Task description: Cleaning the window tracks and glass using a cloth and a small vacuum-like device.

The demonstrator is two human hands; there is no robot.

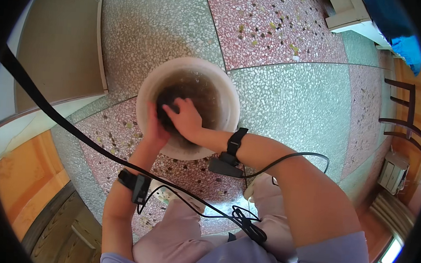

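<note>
A round white basin [233,100] stands on the floor before me, holding brownish murky water. A dark, soft-looking wet thing [165,117] lies at the basin's left side; I cannot tell exactly what it is. My left hand [155,127] cups that dark thing from the left, just inside the rim. Over its right side reaches my right hand [186,117], with fingers spread and bent against it. The left fingertips are partly hidden. Both wrists wear black straps with small black devices and cables.
Terrazzo floor tiles [291,89] surround the basin. A brown panel [61,45] stands at the upper left, a wooden door [66,231] at the lower left. Black cables [99,145] cross before my arms. A dark wooden chair [408,106] is far right, and my knees are close below.
</note>
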